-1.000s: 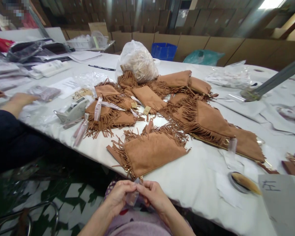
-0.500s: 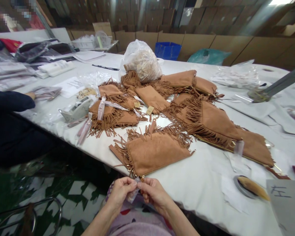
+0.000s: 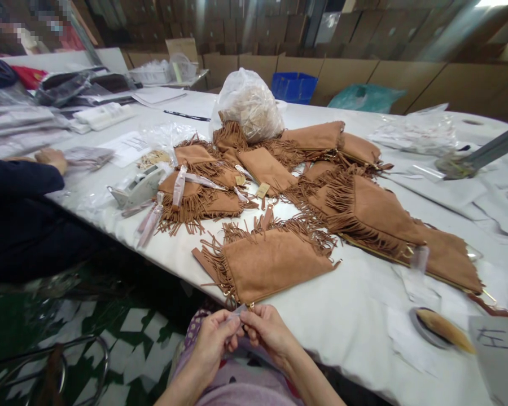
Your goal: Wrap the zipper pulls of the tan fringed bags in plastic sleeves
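Left hand [image 3: 218, 337] and right hand [image 3: 268, 331] together, both pinching plastic [image 3: 239, 310] near table [image 3: 334, 316] edge; bag [image 3: 279, 264] just beyond; tabletop stretches rightward.

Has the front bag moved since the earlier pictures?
No, not visibly: the front bag keeps its place relative to the tape dispenser; everything just sits further right in the picture.

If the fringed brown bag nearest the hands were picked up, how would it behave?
The bag likely feels floppy, given its matte, suede-like face. Its loose fringe would probably dangle. Lying flat, it seems unlikely to roll.
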Available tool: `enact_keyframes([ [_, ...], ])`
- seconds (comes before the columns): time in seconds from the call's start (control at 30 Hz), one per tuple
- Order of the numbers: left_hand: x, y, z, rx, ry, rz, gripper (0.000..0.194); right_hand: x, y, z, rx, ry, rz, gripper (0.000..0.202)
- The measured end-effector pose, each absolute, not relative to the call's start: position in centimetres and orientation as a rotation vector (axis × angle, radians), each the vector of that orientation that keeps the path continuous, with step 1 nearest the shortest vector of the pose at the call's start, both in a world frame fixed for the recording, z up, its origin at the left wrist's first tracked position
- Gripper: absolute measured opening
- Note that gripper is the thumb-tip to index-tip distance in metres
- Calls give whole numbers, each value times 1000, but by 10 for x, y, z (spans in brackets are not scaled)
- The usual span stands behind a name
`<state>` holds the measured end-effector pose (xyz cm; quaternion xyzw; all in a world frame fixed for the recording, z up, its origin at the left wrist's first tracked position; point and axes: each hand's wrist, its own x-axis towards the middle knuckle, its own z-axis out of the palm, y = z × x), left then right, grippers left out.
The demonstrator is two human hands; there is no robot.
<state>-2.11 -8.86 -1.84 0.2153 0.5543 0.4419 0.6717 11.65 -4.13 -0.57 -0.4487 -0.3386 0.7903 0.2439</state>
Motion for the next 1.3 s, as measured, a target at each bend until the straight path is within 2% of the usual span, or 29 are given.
enact_keyframes([
  [0.37, -8, -93, -12, 656, 1323, 1090, 32, 116, -42, -2, -1285, -878, 2124, 26],
  [0.63, -7, -101, -16, 908, 1544, 1035, 23, 120, -39, 9, -1199, -450, 2234, 20],
  [0.9, -15, -103, 0, 1027, 1496, 905, 14, 123, -36, 17, -1245, -829, 2170, 31],
  [0.93, -19, -101, 4, 1016, 1438, 901, 15, 124, -36, 17, -1249, -857, 2168, 31],
  [1.07, -30, -87, 14, 866, 1320, 913, 38, 128, -33, 17, -1248, -921, 2173, 33],
  [1.2, -26, -73, 7, 917, 1299, 737, 36, 132, -31, 15, -1230, -938, 2176, 34],
  [1.3, -20, -73, 5, 730, 1146, 688, 35, 137, -31, 12, -1180, -945, 2207, 35],
])
